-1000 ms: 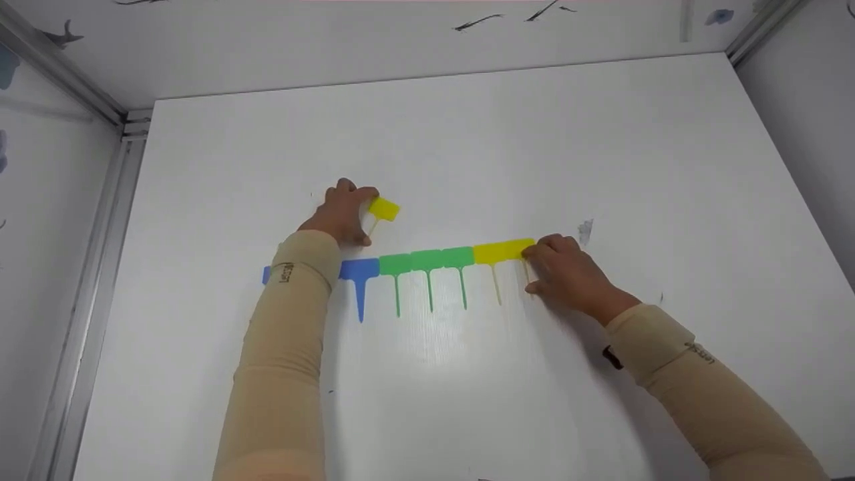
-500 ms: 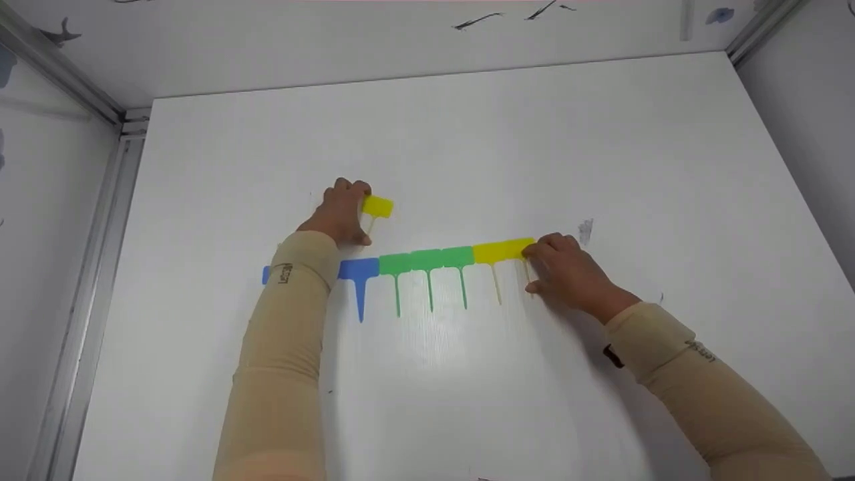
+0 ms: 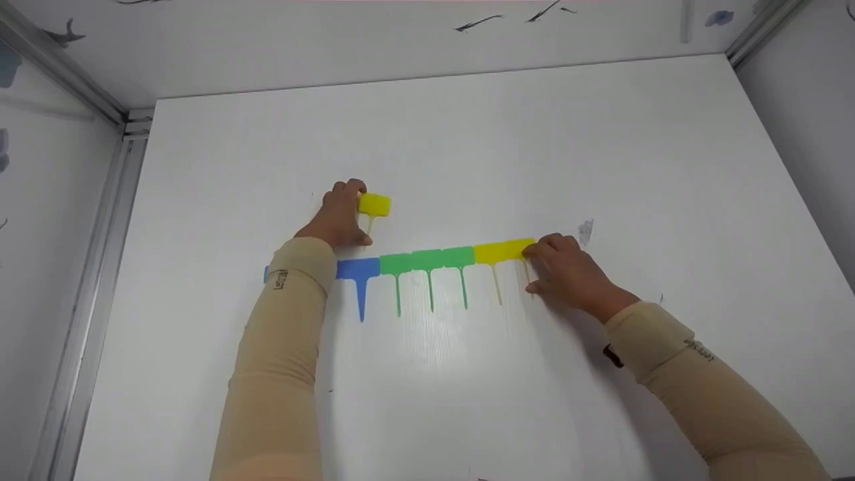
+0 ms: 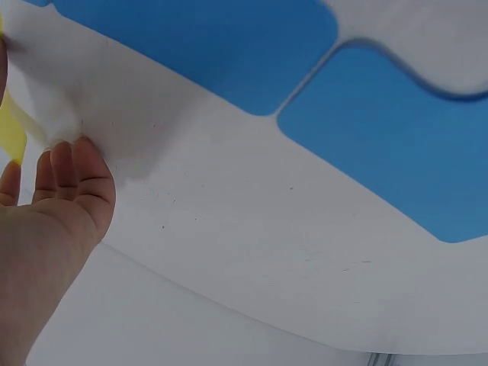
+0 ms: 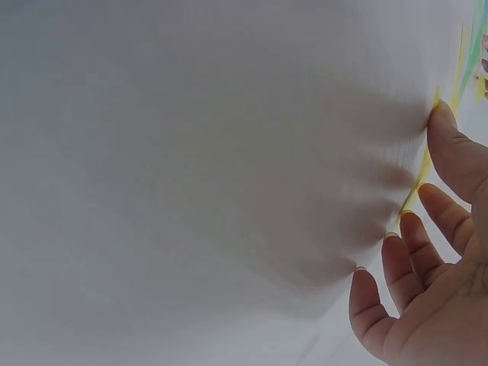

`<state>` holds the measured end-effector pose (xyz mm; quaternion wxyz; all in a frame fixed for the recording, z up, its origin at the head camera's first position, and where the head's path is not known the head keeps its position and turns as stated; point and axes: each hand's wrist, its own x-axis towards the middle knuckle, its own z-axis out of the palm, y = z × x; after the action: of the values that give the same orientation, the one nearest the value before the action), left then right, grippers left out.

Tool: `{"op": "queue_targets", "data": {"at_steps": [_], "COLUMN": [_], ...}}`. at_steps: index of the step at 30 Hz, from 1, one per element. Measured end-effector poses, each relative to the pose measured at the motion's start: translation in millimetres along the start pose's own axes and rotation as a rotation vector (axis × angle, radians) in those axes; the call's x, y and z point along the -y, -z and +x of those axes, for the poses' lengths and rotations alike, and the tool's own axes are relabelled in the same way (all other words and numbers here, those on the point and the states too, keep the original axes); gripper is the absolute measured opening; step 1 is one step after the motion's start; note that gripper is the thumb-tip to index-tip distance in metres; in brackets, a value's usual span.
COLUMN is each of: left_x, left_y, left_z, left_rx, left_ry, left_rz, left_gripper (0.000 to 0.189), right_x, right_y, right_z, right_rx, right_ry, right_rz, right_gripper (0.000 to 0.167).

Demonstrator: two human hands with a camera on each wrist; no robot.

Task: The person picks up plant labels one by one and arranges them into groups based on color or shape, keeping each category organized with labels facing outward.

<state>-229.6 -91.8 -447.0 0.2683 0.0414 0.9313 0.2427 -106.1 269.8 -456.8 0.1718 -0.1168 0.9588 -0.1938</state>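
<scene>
A row of T-shaped plant labels lies flat on the white table, stems toward me: blue label, green labels, then two yellow ones. Beyond the row, my left hand holds a separate yellow plant label, fingers at its head's left edge and thumb by the stem tip. At the row's right end, my right hand grips the last yellow label between index finger and thumb, the thumb by its stem tip; its other fingertips touch the table. The left sleeve covers part of the blue end.
Large blue labels fill the top of the left wrist view. A dark smudge marks the table beyond the right hand. White walls with metal corner rails border the table.
The separate yellow label has turned from tilted to nearly upright, and its head has shifted slightly left with the left fingers. The right hand and the row have stayed in place.
</scene>
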Motion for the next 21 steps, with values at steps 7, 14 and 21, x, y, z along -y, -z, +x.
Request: {"op": "queue_targets", "data": {"at_steps": [7,14,21], "left_x": [0.4,4.3,4.7], "left_y": [0.1,-1.0,-4.4], "left_z": [-2.0,-1.8,-2.6], "left_rx": [-0.012,-0.025,-0.018], "left_ry": [-0.022,-0.04,-0.028], "left_rz": [-0.043,-0.085,-0.111], "left_gripper": [0.083,0.081,0.081], "right_x": [-1.1,-3.3,-4.0], "right_y": [-0.7,0.1,0.0], "right_z": [1.0,-0.5,-0.1], "right_rx": [-0.006,-0.011,-0.011], "right_ry": [0.005,0.039,0.043], "right_rz": [-0.012,-0.003,0.0], "right_gripper": [0.054,0.053,0.053]}}
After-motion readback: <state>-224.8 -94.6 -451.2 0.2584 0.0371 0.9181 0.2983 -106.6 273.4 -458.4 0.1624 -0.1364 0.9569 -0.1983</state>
